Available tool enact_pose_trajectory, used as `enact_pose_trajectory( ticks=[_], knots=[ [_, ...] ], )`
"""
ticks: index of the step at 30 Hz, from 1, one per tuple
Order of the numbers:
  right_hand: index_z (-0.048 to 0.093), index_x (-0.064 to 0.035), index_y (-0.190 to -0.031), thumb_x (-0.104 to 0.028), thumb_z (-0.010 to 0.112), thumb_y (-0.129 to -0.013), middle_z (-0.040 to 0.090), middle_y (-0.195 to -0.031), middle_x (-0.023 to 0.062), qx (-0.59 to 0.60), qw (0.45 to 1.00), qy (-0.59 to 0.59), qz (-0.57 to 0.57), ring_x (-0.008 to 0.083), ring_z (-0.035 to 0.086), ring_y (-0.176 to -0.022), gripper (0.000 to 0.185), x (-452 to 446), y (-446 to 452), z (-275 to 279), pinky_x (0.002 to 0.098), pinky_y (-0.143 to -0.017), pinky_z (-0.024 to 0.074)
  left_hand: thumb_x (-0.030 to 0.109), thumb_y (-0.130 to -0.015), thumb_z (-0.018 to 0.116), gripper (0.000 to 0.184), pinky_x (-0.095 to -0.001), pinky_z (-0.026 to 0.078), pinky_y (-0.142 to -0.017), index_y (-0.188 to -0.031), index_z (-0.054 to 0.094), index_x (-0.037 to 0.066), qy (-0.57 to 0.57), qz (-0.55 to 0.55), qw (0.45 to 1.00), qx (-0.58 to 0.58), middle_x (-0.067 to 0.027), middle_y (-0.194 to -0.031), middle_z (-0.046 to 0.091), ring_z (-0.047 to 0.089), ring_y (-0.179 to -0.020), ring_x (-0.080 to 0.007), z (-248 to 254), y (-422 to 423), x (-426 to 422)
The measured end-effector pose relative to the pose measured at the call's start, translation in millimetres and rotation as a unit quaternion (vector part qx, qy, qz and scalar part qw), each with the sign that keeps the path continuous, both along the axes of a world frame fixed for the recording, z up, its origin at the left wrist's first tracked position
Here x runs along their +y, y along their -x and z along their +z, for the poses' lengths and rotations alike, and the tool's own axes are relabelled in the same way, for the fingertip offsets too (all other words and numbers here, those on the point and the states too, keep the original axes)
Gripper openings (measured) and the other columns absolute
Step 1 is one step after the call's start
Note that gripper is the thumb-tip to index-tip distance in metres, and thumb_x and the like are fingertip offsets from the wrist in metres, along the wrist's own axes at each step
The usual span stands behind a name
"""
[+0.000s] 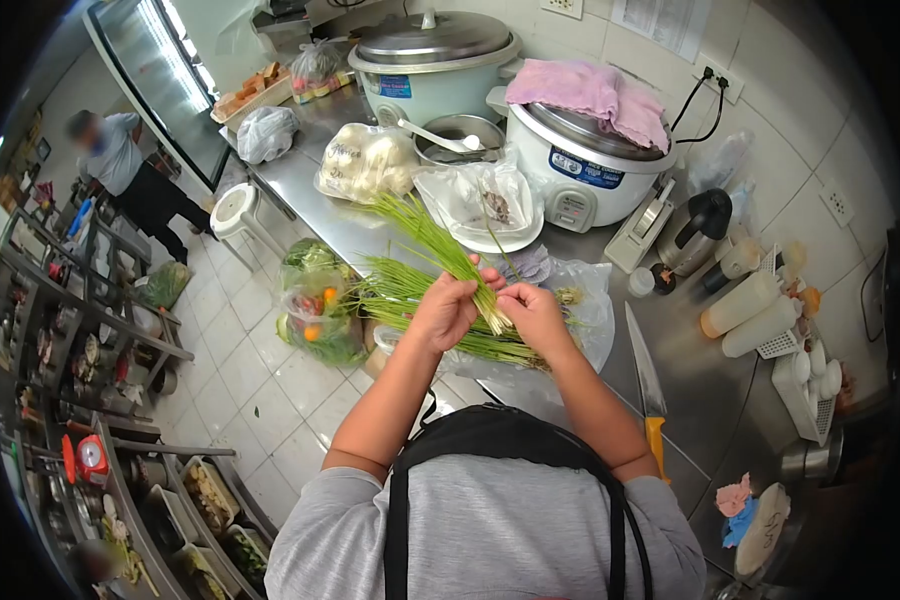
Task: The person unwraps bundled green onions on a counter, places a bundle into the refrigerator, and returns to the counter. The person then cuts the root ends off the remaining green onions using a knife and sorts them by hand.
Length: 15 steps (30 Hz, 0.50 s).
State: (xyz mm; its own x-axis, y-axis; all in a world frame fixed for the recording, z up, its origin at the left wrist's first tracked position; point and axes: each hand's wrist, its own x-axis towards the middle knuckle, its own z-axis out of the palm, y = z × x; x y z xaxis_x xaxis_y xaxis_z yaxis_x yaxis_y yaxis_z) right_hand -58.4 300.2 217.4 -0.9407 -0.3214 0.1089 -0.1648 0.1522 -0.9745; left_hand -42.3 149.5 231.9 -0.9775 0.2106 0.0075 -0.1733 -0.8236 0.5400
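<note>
A bunch of spring onions is in my left hand, fingers wrapped round the stalks just above the white root ends. My right hand is closed in a pinch at those white ends; the exact stalk between its fingertips is hidden. Beneath both hands lies a larger pile of spring onions on a clear plastic bag, spread over the steel counter. Right of the bag, a large knife with a yellow handle rests on the counter.
Two rice cookers stand at the back, one topped with a pink cloth. Nearer are a bag of white bulbs and a white plate. Squeeze bottles stand right. A stool and another person are left.
</note>
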Motion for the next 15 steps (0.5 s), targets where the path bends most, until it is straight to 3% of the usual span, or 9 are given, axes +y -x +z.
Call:
enact_pose_trajectory(
  ticks=[6, 9, 12, 15],
  knots=[
    [0.056, 0.0015, -0.081, -0.01, 0.054, -0.075, 0.058, -0.069, 0.005, -0.001, 0.999, 0.033, -0.026, 0.0067, 0.05, -0.06, 0.013, 3, 0, -6, 0.0219, -0.055, 0.0409, -0.002, -0.077, 0.046, 0.03, -0.036, 0.043, -0.08, -0.105, 0.036, 0.004, 0.046, 0.022, 0.999, -0.01, -0.012, -0.086, 0.053, 0.053, -0.087, -0.0254, -2, 1, 7],
    [0.054, 0.0001, -0.08, -0.008, 0.055, -0.074, 0.056, -0.07, 0.0059, 0.077, 0.994, 0.023, -0.07, 0.0118, 0.052, -0.059, 0.01, 0, -6, 1, 0.0247, -0.054, 0.0417, -0.003, -0.078, 0.044, 0.031, -0.0311, 0.044, -0.074, -0.106, 0.032, 0.002, 0.106, 0.07, 0.992, -0.019, -0.0115, -0.083, 0.053, 0.054, -0.08, -0.0213, 0, 0, 12],
    [0.053, -0.0027, -0.08, -0.006, 0.056, -0.071, 0.053, -0.072, 0.0074, 0.302, 0.941, -0.082, -0.129, 0.0201, 0.053, -0.06, 0.011, -1, -15, 20, 0.0288, -0.054, 0.0424, -0.001, -0.079, 0.046, 0.032, -0.0298, 0.045, -0.072, -0.107, 0.031, 0.002, 0.159, 0.113, 0.981, -0.011, -0.0119, -0.083, 0.053, 0.054, -0.079, -0.0207, -2, 1, 13],
    [0.053, -0.0048, -0.081, -0.005, 0.057, -0.067, 0.051, -0.073, 0.0086, 0.326, 0.939, -0.093, -0.055, 0.0258, 0.052, -0.063, 0.015, -4, -18, 24, 0.0323, -0.056, 0.0426, -0.001, -0.078, 0.047, 0.033, -0.0291, 0.046, -0.07, -0.108, 0.032, 0.002, 0.202, 0.137, 0.97, -0.003, -0.0121, -0.083, 0.054, 0.055, -0.078, -0.0208, -4, 2, 16]
  ],
)
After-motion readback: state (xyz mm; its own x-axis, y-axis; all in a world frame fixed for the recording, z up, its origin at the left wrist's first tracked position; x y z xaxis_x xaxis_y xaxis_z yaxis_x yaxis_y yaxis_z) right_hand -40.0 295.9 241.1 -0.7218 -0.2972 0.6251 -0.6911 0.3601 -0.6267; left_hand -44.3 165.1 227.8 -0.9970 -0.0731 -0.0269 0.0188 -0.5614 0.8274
